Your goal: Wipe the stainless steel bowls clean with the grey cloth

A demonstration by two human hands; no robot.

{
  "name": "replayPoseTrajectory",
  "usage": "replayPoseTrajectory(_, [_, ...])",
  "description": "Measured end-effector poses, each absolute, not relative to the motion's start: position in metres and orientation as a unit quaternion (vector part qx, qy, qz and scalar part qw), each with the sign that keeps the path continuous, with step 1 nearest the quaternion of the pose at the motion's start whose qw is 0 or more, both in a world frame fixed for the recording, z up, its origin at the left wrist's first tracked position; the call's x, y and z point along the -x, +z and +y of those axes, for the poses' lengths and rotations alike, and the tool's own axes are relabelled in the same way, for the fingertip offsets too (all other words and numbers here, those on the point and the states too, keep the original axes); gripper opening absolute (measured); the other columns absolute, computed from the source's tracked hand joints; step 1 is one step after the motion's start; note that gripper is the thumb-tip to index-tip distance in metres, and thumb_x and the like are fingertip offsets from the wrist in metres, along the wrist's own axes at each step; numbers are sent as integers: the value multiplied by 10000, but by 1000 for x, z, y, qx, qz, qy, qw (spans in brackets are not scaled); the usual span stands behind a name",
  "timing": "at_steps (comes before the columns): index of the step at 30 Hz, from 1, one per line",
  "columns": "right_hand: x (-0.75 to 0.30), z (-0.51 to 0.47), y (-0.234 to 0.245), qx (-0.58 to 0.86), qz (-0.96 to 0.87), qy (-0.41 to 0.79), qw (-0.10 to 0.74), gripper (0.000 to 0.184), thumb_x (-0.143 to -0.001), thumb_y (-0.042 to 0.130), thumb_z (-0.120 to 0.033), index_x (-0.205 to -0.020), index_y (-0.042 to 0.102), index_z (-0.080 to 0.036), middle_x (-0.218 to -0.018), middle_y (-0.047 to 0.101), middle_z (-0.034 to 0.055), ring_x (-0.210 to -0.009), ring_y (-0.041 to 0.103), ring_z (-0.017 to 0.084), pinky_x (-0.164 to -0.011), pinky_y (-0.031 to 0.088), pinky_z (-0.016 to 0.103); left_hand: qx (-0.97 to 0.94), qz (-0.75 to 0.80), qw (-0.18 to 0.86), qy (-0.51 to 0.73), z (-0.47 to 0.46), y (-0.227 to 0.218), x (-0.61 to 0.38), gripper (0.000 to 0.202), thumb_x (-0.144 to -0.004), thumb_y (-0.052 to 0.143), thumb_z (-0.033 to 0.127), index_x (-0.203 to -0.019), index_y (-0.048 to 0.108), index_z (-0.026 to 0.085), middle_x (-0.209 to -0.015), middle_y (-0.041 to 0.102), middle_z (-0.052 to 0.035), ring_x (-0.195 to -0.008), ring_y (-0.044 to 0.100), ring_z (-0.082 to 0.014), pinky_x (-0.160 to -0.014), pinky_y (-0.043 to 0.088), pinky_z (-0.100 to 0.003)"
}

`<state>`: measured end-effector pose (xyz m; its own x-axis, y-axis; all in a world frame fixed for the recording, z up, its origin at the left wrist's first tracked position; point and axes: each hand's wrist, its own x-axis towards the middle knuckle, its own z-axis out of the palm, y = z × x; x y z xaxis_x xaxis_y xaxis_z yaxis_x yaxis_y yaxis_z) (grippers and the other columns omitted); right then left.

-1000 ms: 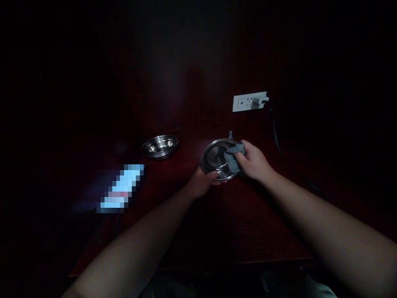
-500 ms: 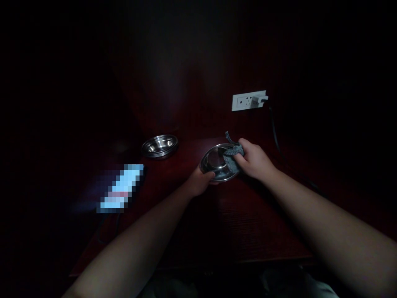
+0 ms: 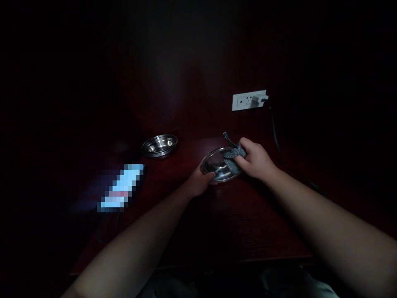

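Note:
A shallow, shiny metal dish (image 3: 218, 170) is tilted above the dark red table (image 3: 192, 231). My left hand (image 3: 200, 180) grips its left rim, thumb over the inside edge and fingers underneath. My right hand (image 3: 256, 159) is closed on a grey-green cloth (image 3: 234, 159) with a patterned edge. The cloth is folded over the dish's right rim, and one thin end of it sticks up. My right fingers are mostly hidden behind cloth and dish. Farther back on the left stands a stack of similar metal dishes (image 3: 160, 147).
A blurred-out lit screen (image 3: 122, 188) lies at the left, with a thin cable (image 3: 118, 225) below it. On the back panel is a white socket (image 3: 249, 100) with a plug in it. Its black cord (image 3: 274, 134) runs down to the right. The surroundings are very dark.
The dish has tipped slightly, its far rim now lower. The cloth's loose end has shifted a little left. Both hands keep their holds.

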<state>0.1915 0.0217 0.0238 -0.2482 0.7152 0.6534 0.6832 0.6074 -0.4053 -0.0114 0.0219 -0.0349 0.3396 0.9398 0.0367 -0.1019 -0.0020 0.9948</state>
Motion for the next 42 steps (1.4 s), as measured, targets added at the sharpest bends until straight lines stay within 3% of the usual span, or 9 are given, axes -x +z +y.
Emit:
replayPoseTrajectory(5, [-191,21,25,404,-788,34,463,234,-709,564,-239,-682,332,-240,-625,411,-35,-569,372,130,-533,308,269,-579,359,584,442,20,-36,11,564,-772,621,229,-1312,455,234,-1223,603,-111,-957,636,-220,-681,578,-324])
replayPoseTrajectory(9, [-187,22,22,414,-774,38,477,164,-715,570,-224,-783,422,-224,-715,483,-11,-639,452,151,-582,367,274,-610,348,549,454,17,-31,11,566,-804,592,249,-1341,411,256,-1236,588,-91,-1021,607,-224,-736,576,-338])
replayPoseTrajectory(18, [-182,28,7,380,-769,86,507,317,-779,530,-149,-1081,623,-176,-1060,706,84,-957,666,231,-867,504,362,-637,367,489,470,12,-22,10,458,-862,468,219,-1315,421,266,-1338,503,-67,-1156,530,-236,-825,556,-352])
replayPoseTrajectory(23, [-183,31,3,401,-770,102,485,345,-788,528,-168,-1108,655,-146,-1102,712,103,-1011,673,241,-910,514,367,-653,377,443,484,12,-19,11,410,-855,444,189,-1256,478,262,-1264,559,-56,-1113,563,-221,-819,548,-347])
replayPoseTrajectory(28, [-185,33,2,421,-775,127,454,345,-785,526,-158,-1097,673,-156,-1052,731,83,-981,687,240,-878,532,349,-676,388,400,481,11,-15,11,516,-763,444,58,-1234,506,261,-1265,586,-47,-1139,561,-213,-910,508,-377])
replayPoseTrajectory(34, [-185,31,4,430,-781,119,437,340,-795,511,-161,-1093,677,-157,-1046,732,86,-958,692,235,-868,535,343,-692,392,376,476,11,-13,13,514,-766,434,55,-1231,516,259,-1251,603,-44,-1114,577,-205,-957,477,-401])
replayPoseTrajectory(42, [-183,28,5,419,-801,77,420,427,-785,500,-162,-1192,616,-110,-1187,666,153,-1092,637,263,-978,484,423,-695,400,380,461,12,-16,13,462,-796,438,84,-1219,516,251,-1224,613,-52,-1091,584,-192,-943,478,-375])
